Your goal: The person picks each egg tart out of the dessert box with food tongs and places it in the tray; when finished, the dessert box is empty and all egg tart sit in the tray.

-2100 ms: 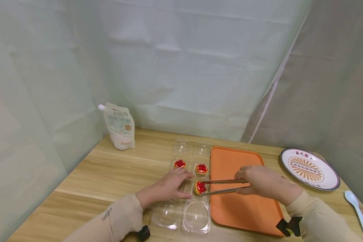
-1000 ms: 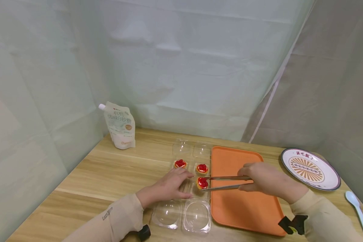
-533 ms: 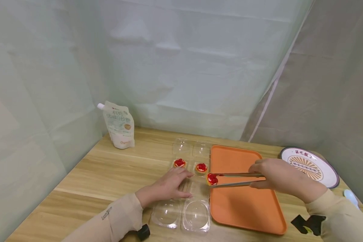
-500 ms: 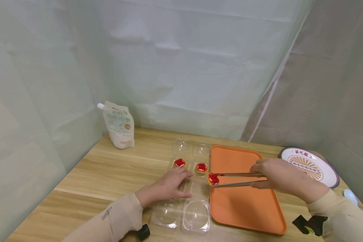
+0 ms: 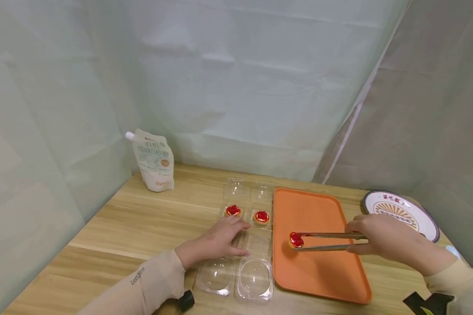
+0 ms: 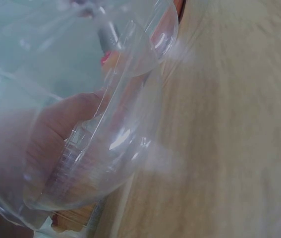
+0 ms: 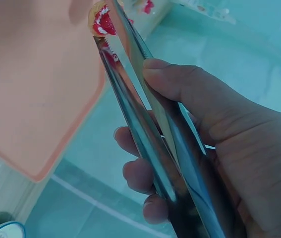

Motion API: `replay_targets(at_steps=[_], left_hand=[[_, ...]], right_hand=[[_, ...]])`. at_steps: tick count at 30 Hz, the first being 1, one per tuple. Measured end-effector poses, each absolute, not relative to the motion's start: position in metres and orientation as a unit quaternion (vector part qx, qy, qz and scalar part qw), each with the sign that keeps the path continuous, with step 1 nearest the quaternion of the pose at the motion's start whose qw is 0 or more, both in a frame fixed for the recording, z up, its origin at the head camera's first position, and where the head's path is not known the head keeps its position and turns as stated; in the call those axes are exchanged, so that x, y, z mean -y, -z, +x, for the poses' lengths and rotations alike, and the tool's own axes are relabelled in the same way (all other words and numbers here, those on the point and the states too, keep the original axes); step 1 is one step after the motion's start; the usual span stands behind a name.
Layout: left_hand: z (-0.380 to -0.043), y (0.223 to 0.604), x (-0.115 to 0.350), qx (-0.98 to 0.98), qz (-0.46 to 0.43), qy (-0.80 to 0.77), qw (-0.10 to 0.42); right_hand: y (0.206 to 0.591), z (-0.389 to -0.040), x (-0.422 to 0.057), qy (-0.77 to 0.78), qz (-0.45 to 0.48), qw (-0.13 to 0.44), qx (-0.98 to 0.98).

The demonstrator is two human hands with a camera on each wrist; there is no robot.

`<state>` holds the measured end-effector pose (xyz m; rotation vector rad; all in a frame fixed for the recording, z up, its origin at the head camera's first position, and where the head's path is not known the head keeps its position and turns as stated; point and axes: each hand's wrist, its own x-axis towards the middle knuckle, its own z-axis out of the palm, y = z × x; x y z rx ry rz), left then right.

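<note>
My right hand (image 5: pixel 390 238) grips metal tongs (image 5: pixel 331 235), thumb on one arm and fingers round the other in the right wrist view. Between the tong tips is a small tart (image 5: pixel 296 240) with red fruit and white cream, over the orange tray (image 5: pixel 307 275). My left hand (image 5: pixel 217 240) rests at the clear plastic containers (image 5: pixel 255 278), thumb and fingers spread apart; in the left wrist view a clear domed lid (image 6: pixel 125 144) partly covers it. Two more tarts, a left one (image 5: pixel 233 211) and a right one (image 5: pixel 262 217), sit in container cells beyond the left hand.
A spouted pouch (image 5: pixel 153 162) stands at the back left of the wooden table (image 5: pixel 114 236). At the right lies a patterned plate (image 5: pixel 402 210), partly behind the right hand. A light blue spoon (image 5: pixel 453 251) shows beside the right sleeve. Cloth walls enclose the back and sides.
The tongs have lifted the tart from its container cell and carried it right, over the orange tray. My left hand has stayed in place at the containers.
</note>
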<state>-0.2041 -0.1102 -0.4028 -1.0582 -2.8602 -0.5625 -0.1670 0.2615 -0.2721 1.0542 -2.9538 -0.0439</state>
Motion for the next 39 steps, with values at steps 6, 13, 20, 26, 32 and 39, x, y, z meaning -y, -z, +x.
replay_targets(at_steps=[6,13,20,26,32,39], left_hand=[[-0.205,0.403,0.111,0.922,-0.342,0.18,0.021],[-0.204,0.403,0.111,0.921,-0.345,0.181,0.022],[-0.204,0.402,0.111,0.919,-0.35,0.179,0.029],[-0.204,0.399,0.11,0.921,-0.348,0.173,0.024],[-0.203,0.399,0.109,0.922,-0.347,0.169,0.028],[-0.201,0.398,0.109,0.928,-0.338,0.154,0.031]], right_hand=[[0.278,-0.162,-0.278,0.021,0.349,0.02,0.937],[0.283,-0.159,-0.291,0.029,0.342,0.013,0.939],[0.286,-0.157,-0.296,0.034,0.327,-0.007,0.944],[0.287,-0.156,-0.298,0.034,0.316,-0.011,0.948],[0.289,-0.153,-0.302,0.038,0.312,0.008,0.949],[0.289,-0.146,-0.311,0.028,0.328,0.078,0.941]])
